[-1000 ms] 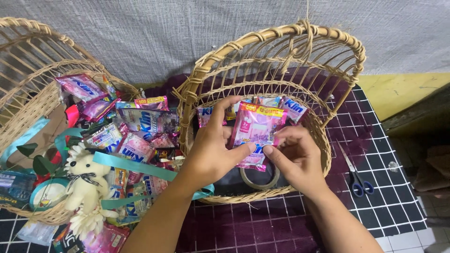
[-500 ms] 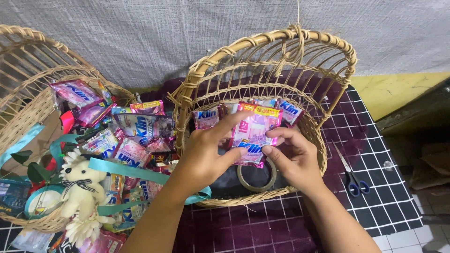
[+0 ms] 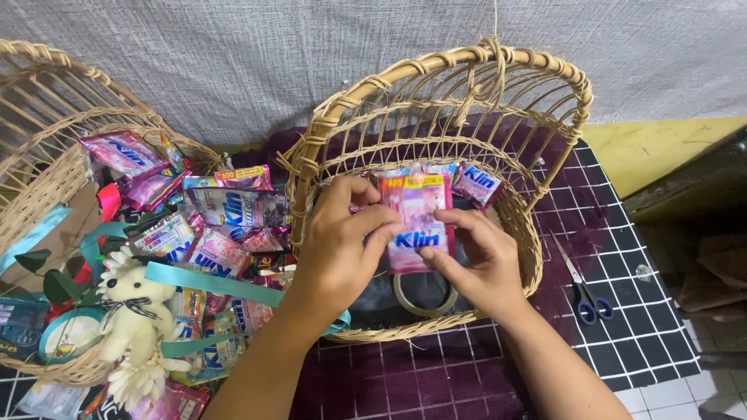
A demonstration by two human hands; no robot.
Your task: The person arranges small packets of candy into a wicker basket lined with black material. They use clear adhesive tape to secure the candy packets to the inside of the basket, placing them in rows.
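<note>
Both of my hands hold a pink sachet (image 3: 417, 210) upright inside a round wicker basket (image 3: 498, 70). My left hand (image 3: 338, 249) grips the sachet's left edge and my right hand (image 3: 475, 260) pinches its lower right corner. Other pink and blue sachets (image 3: 476, 183) stand behind it along the basket's back. A roll of clear tape (image 3: 424, 295) lies on dark lining under my hands.
A second wicker basket (image 3: 47, 101) at the left is packed with sachets (image 3: 233, 206), teal ribbon (image 3: 210, 280) and a small white plush bear (image 3: 136, 307). Blue-handled scissors (image 3: 583, 292) lie on the black grid mat (image 3: 646, 327) at the right. Grey cloth hangs behind.
The view has shifted and drawn closer to the basket. My hands have straightened the pink sachet and set it more upright near the basket's middle.
</note>
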